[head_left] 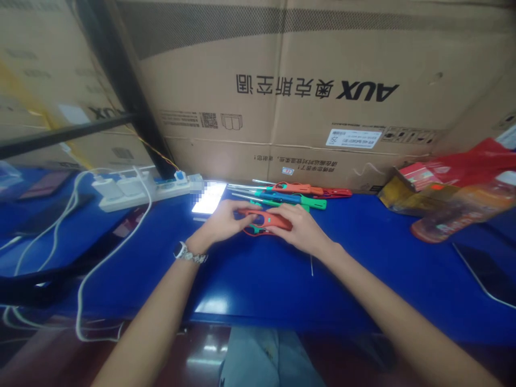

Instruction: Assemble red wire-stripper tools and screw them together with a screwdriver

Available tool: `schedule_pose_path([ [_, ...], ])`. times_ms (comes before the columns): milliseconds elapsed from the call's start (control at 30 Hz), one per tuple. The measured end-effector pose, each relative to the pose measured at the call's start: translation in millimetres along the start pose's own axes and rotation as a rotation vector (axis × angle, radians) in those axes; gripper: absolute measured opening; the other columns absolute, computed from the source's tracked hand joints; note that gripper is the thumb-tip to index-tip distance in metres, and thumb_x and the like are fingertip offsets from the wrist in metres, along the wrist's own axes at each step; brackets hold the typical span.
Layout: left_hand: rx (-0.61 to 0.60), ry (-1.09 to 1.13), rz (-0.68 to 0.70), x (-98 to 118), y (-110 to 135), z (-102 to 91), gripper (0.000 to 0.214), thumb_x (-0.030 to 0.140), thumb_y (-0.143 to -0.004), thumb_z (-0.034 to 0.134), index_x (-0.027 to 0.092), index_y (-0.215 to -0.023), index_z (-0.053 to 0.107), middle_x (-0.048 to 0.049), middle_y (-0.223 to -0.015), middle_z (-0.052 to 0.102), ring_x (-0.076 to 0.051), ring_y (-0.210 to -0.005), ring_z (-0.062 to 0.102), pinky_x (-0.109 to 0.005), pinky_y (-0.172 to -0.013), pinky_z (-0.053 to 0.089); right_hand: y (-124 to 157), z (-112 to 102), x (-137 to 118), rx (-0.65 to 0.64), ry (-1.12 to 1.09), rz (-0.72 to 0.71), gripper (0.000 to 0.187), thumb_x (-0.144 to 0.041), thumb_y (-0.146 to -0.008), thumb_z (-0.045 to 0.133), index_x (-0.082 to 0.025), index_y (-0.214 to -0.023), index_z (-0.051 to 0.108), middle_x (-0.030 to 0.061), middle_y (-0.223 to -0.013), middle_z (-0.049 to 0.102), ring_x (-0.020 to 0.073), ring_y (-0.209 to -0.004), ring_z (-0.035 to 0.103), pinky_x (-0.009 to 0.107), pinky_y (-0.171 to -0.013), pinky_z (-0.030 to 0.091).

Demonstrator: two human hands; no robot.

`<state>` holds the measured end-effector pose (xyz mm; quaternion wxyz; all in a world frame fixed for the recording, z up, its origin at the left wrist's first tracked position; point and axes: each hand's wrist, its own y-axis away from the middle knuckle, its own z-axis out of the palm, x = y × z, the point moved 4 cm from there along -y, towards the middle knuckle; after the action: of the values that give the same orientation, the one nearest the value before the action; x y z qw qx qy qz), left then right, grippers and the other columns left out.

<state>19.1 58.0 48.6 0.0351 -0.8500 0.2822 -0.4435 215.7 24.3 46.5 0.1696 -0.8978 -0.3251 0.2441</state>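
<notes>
An orange long-nosed lighter (271,219) lies across between my two hands over the blue table. My left hand (228,220), with a watch (190,252) at its wrist, is closed on the lighter's left end. The other end sits between the thumb and fingers of my right hand (304,228). Several more lighters lie just behind, among them a green one (318,204) and a red one (338,192); their metal tubes point left. Something green and dark with a red wire shows under the held lighter, too small to make out. A thin pale rod (312,266) shows below my right hand.
A lit phone (209,198) lies left of the lighters, near a white power strip (149,193) with plugs and cables (80,285). Cardboard boxes (262,123) wall off the back. To the right are a drink bottle (463,212), a small carton (419,188) and a dark phone (484,271).
</notes>
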Motion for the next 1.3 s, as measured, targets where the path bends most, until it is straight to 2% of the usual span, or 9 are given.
schedule_pose_path([
  [133, 0.109, -0.017, -0.001, -8, 5, -21.6, 0.035, 0.041, -0.091, 0.055, 0.018, -0.111, 0.074, -0.0086, -0.111, 0.075, -0.025, -0.101, 0.069, -0.038, -0.089, 0.052, -6, 12, 7, -0.084, -0.074, 0.025, 0.03, -0.037, -0.09, 0.069, -0.022, -0.115, 0.067, 0.0062, -0.11, 0.071, 0.0243, -0.103, 0.064, 0.038, -0.089, 0.046],
  [200, 0.189, -0.054, -0.035, -16, 7, -30.4, 0.034, 0.038, -0.092, 0.053, 0.017, -0.106, 0.075, -0.0089, -0.107, 0.076, -0.025, -0.096, 0.069, -0.038, -0.085, 0.052, -10, 18, 9, -0.111, -0.102, 0.038, 0.027, -0.036, -0.089, 0.07, -0.021, -0.111, 0.069, 0.0071, -0.11, 0.07, 0.0241, -0.102, 0.064, 0.039, -0.088, 0.047],
  [267, 0.207, -0.102, -0.05, -22, 7, -32.5, 0.03, 0.033, -0.09, 0.054, 0.016, -0.101, 0.075, -0.0087, -0.102, 0.076, -0.024, -0.092, 0.069, -0.037, -0.082, 0.052, -12, 25, 10, -0.134, -0.104, 0.046, 0.026, -0.037, -0.088, 0.072, -0.021, -0.108, 0.07, 0.0073, -0.11, 0.07, 0.0244, -0.102, 0.063, 0.04, -0.089, 0.046],
  [433, 0.13, -0.135, -0.027, -30, 4, -22.9, 0.023, 0.023, -0.084, 0.055, 0.018, -0.095, 0.075, -0.0064, -0.095, 0.077, -0.022, -0.089, 0.07, -0.035, -0.081, 0.053, -9, 38, 14, -0.165, -0.079, 0.08, 0.028, -0.039, -0.087, 0.073, -0.024, -0.11, 0.071, 0.0067, -0.114, 0.069, 0.0258, -0.107, 0.061, 0.043, -0.093, 0.041],
  [700, 0.045, -0.164, -0.044, -35, 4, -12.9, 0.021, 0.021, -0.084, 0.058, 0.017, -0.094, 0.076, -0.0073, -0.093, 0.077, -0.022, -0.087, 0.07, -0.035, -0.081, 0.053, -3, 42, 22, -0.181, -0.083, 0.133, 0.032, -0.039, -0.085, 0.074, -0.028, -0.114, 0.071, 0.0063, -0.114, 0.067, 0.0263, -0.108, 0.056, 0.043, -0.092, 0.037],
  [833, -0.106, -0.193, -0.005, -34, 5, -2.5, 0.019, 0.03, -0.081, 0.068, 0.019, -0.093, 0.078, -0.0058, -0.091, 0.075, -0.021, -0.084, 0.067, -0.035, -0.082, 0.051, -6, 42, 21, -0.189, -0.098, 0.185, 0.029, -0.037, -0.081, 0.079, -0.027, -0.108, 0.074, 0.0056, -0.106, 0.066, 0.0254, -0.103, 0.056, 0.04, -0.088, 0.035],
  [933, -0.209, -0.185, 0.0, -30, 7, 5.1, 0.03, 0.041, -0.078, 0.074, 0.021, -0.1, 0.077, -0.0052, -0.093, 0.075, -0.021, -0.083, 0.065, -0.034, -0.08, 0.049, -9, 41, 20, -0.208, -0.124, 0.239, 0.028, -0.036, -0.077, 0.082, -0.026, -0.102, 0.075, 0.0041, -0.101, 0.066, 0.0245, -0.101, 0.057, 0.039, -0.088, 0.033],
  [1067, -0.217, -0.261, -0.006, -25, 7, 9.6, 0.047, 0.055, -0.072, 0.078, 0.019, -0.102, 0.077, -0.0061, -0.093, 0.072, -0.022, -0.082, 0.064, -0.032, -0.075, 0.047, -11, 41, 20, -0.232, -0.132, 0.294, 0.026, -0.037, -0.076, 0.082, -0.027, -0.099, 0.075, 0.0031, -0.099, 0.066, 0.0245, -0.1, 0.057, 0.038, -0.088, 0.032],
  [1300, -0.232, -0.312, -0.045, -28, 1, 14.3, 0.04, 0.048, -0.073, 0.08, 0.017, -0.097, 0.077, -0.0055, -0.084, 0.066, -0.019, -0.075, 0.059, -0.03, -0.069, 0.043, -7, 39, 22, -0.262, -0.117, 0.231, 0.03, -0.046, -0.086, 0.071, -0.029, -0.11, 0.074, 0.0052, -0.103, 0.066, 0.0255, -0.102, 0.057, 0.039, -0.088, 0.034],
])
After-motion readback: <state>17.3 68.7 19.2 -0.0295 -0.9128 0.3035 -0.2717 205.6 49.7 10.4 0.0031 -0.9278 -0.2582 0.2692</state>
